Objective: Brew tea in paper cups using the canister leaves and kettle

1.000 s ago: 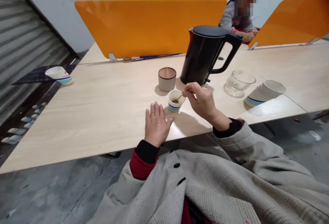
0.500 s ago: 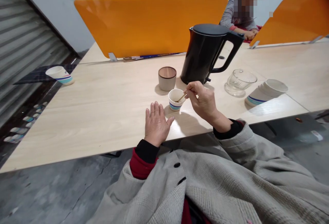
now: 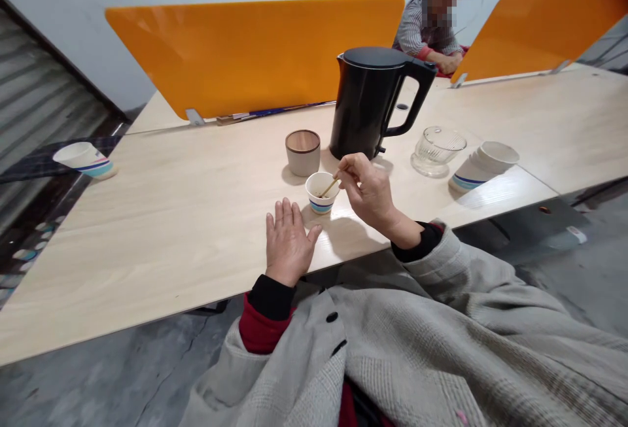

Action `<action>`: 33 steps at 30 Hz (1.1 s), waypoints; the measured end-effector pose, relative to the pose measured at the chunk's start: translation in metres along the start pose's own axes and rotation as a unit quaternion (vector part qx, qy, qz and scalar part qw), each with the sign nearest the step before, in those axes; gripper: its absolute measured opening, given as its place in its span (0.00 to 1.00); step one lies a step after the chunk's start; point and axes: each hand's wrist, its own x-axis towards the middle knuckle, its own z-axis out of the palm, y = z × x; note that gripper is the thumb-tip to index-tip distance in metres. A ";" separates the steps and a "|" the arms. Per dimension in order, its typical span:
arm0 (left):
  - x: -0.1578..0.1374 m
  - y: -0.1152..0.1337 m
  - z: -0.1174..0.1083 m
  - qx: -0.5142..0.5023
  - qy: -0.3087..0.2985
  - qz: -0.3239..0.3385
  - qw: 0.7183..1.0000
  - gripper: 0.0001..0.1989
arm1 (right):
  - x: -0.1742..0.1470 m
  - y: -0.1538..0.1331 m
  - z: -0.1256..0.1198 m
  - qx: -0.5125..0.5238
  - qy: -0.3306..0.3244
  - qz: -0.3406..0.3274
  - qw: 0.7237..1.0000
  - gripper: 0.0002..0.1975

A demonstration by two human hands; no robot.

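A white paper cup [image 3: 321, 205] with blue and turquoise bands stands upright on the pale wooden table [image 3: 196, 231]. Something dark lies in its bottom, too small to make out. My right hand [image 3: 366, 191] pinches a thin wooden stick [image 3: 331, 186] that slants down into the cup. My left hand [image 3: 290, 244] rests flat on the tabletop, just short of the cup, fingers stretched out and holding nothing. Right behind the cup sits a squat grey canister [image 3: 303, 155] with a brown wood-look top. A black electric kettle [image 3: 366, 103] stands beyond my right hand.
To the right are a ribbed glass bowl [image 3: 436, 152] and a tilted-looking stack of paper cups [image 3: 478, 169]. Another paper cup [image 3: 86, 160] stands at the table's left edge. Orange dividers [image 3: 265, 54] run along the back. A person [image 3: 432, 34] sits behind the gap between them.
The whole view has swung a little to the right, so things appear further left. My right hand still holds the stick in the cup; my left hand stays flat.
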 end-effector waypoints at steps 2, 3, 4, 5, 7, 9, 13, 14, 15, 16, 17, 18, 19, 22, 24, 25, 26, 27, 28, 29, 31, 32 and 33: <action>0.000 0.000 0.001 0.004 0.005 -0.001 1.000 0.38 | 0.000 0.000 0.000 0.000 0.001 0.001 1.000 0.02; 0.000 0.000 0.001 0.007 0.006 -0.001 1.000 0.38 | 0.000 0.000 0.000 0.004 0.001 0.001 1.000 0.02; 0.000 0.000 0.001 0.010 0.005 -0.002 1.000 0.38 | 0.000 0.001 0.000 0.009 0.002 0.003 1.000 0.02; 0.000 0.001 0.001 0.013 0.003 -0.002 1.000 0.39 | 0.000 0.001 0.000 0.014 0.006 0.006 1.000 0.02; -0.001 0.001 0.001 0.015 0.000 -0.003 1.000 0.39 | -0.001 0.002 0.000 0.015 0.015 0.010 1.000 0.02; -0.001 0.001 0.001 0.013 0.001 -0.002 1.000 0.39 | -0.002 0.003 0.000 0.015 0.015 0.009 1.000 0.02; -0.001 0.000 0.003 0.005 0.007 -0.005 1.000 0.39 | -0.003 0.002 -0.003 0.054 0.041 0.009 0.998 0.02; 0.000 0.000 0.003 0.002 0.007 -0.005 1.000 0.39 | -0.003 0.001 -0.004 0.075 0.056 0.016 0.996 0.02; 0.000 0.000 0.002 -0.001 0.004 -0.005 1.000 0.39 | -0.003 0.001 -0.006 0.102 0.074 0.025 0.992 0.03; 0.000 0.000 0.002 -0.004 -0.001 -0.004 1.000 0.40 | -0.003 0.001 -0.008 0.135 0.093 0.038 0.986 0.04; 0.000 0.000 0.001 -0.005 -0.006 -0.004 1.000 0.40 | -0.002 0.002 -0.010 0.170 0.111 0.053 0.978 0.06; 0.000 0.000 0.001 -0.005 -0.012 -0.005 1.000 0.40 | -0.001 0.003 -0.012 0.205 0.128 0.071 0.968 0.08; 0.000 0.000 0.000 -0.004 -0.016 -0.007 1.000 0.40 | 0.000 0.005 -0.015 0.236 0.143 0.089 0.957 0.10; 0.001 0.001 -0.002 -0.002 -0.019 -0.011 1.000 0.40 | 0.002 0.013 -0.023 0.299 0.168 0.147 0.928 0.14; 0.000 0.001 -0.002 -0.002 -0.019 -0.014 1.000 0.39 | 0.003 0.018 -0.027 0.323 0.175 0.180 0.912 0.15; 0.000 0.002 -0.002 -0.002 -0.020 -0.016 1.000 0.39 | 0.003 0.020 -0.028 0.332 0.178 0.191 0.906 0.16; 0.000 0.001 -0.001 -0.002 -0.019 -0.016 1.000 0.39 | 0.003 0.022 -0.029 0.339 0.180 0.200 0.901 0.16; 0.000 0.001 -0.001 -0.003 -0.018 -0.016 1.000 0.39 | 0.002 0.023 -0.029 0.344 0.183 0.207 0.897 0.16; 0.000 0.001 0.000 -0.004 -0.015 -0.016 1.000 0.39 | 0.002 0.024 -0.029 0.349 0.185 0.213 0.894 0.15; 0.000 0.001 0.001 -0.006 -0.011 -0.015 1.000 0.39 | 0.001 0.024 -0.029 0.352 0.187 0.218 0.891 0.15; 0.000 0.000 0.002 -0.009 -0.006 -0.013 1.000 0.40 | 0.000 0.026 -0.027 0.359 0.190 0.228 0.885 0.14; 0.000 0.000 0.003 -0.009 -0.004 -0.013 1.000 0.40 | 0.000 0.027 -0.027 0.362 0.193 0.231 0.882 0.14; 0.000 -0.001 0.003 -0.009 -0.004 -0.013 1.000 0.40 | 0.000 0.029 -0.028 0.364 0.197 0.234 0.880 0.13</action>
